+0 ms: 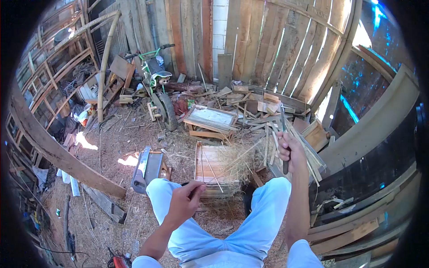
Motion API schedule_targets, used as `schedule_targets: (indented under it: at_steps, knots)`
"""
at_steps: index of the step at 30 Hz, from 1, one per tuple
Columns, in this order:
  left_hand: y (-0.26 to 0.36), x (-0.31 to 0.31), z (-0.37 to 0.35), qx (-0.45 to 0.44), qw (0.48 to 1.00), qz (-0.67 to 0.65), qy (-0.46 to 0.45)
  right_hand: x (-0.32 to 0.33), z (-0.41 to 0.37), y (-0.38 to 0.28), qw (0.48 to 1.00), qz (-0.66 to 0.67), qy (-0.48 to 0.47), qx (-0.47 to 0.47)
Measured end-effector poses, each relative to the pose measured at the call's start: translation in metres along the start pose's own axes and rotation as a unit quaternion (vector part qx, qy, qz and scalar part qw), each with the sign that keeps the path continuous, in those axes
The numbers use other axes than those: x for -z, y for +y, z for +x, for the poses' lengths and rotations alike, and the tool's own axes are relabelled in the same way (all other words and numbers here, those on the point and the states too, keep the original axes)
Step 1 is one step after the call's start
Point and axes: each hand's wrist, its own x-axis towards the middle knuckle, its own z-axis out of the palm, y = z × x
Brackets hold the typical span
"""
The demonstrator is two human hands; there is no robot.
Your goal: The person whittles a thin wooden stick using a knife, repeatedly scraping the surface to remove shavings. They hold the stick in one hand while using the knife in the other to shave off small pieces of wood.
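Observation:
My right hand (292, 151) is raised on the right, its fingers wrapped round the dark handle of a knife (283, 117) whose narrow blade points up. Low in the middle, over my knee, my left hand (185, 203) is closed in a pinch. A thin wooden stick (202, 166) runs up from its fingertips; the far side of the grip is hidden. Just beyond stands a low slatted wooden bench (209, 156), with another thin stick (213, 173) lying across it. Fine pale shavings (239, 163) are heaped on its right side.
A small wooden table with a light top (211, 119) stands farther back. A low stool with a dark top (149, 167) is at left. Split strips (308, 147) and scrap wood (257, 100) pile up at right and behind. A small green bike (157, 73) leans at the back.

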Motion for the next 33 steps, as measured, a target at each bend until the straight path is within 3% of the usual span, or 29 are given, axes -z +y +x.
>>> schedule_targets:
  at_steps: [3, 6, 8, 9, 11, 15, 17, 19, 20, 26, 28, 31, 33]
  knots:
    - [-0.007, 0.005, 0.006, 0.047, 0.998, -0.040, 0.019, -0.011, -0.003, 0.013, 0.998, -0.028, -0.045, -0.043]
    - [-0.014, -0.009, 0.013, 0.027, 0.991, -0.124, 0.049, -0.039, -0.009, 0.034, 0.984, -0.125, -0.074, -0.103]
    - [-0.012, -0.007, 0.015, 0.050, 0.986, -0.158, 0.024, -0.055, -0.013, 0.040, 0.949, -0.314, -0.015, -0.025]
    - [-0.009, -0.005, 0.014, 0.048, 0.986, -0.155, 0.029, -0.055, -0.012, 0.046, 0.950, -0.312, -0.020, -0.022]
    - [-0.004, -0.004, 0.014, 0.074, 0.981, -0.182, 0.002, -0.052, -0.006, 0.057, 0.924, -0.357, -0.008, 0.134]
    - [0.002, -0.001, 0.014, 0.085, 0.972, -0.220, 0.007, -0.069, -0.012, 0.028, 0.954, -0.288, 0.037, 0.071]
    - [-0.002, -0.004, 0.013, 0.077, 0.973, -0.217, 0.003, -0.079, -0.012, 0.020, 0.953, -0.275, 0.055, 0.115]
    - [-0.003, -0.005, 0.010, 0.068, 0.975, -0.212, 0.001, -0.082, -0.006, 0.016, 0.920, -0.316, 0.025, 0.229]
    - [-0.001, -0.005, 0.010, 0.060, 0.978, -0.198, -0.003, -0.086, -0.005, 0.011, 0.920, -0.316, 0.026, 0.232]
    - [0.001, -0.016, 0.011, 0.000, 0.979, -0.204, 0.020, -0.118, -0.022, -0.022, 0.968, -0.211, 0.031, 0.134]
    - [-0.002, -0.019, 0.010, -0.025, 0.977, -0.208, 0.028, -0.120, -0.030, -0.028, 0.986, -0.097, -0.035, 0.129]
    - [-0.015, -0.022, 0.016, 0.001, 0.975, -0.223, 0.008, -0.124, -0.038, -0.037, 0.985, -0.066, -0.081, 0.135]
    - [-0.013, -0.023, 0.021, -0.011, 0.971, -0.240, 0.007, -0.124, -0.041, -0.039, 0.975, -0.129, -0.089, 0.159]
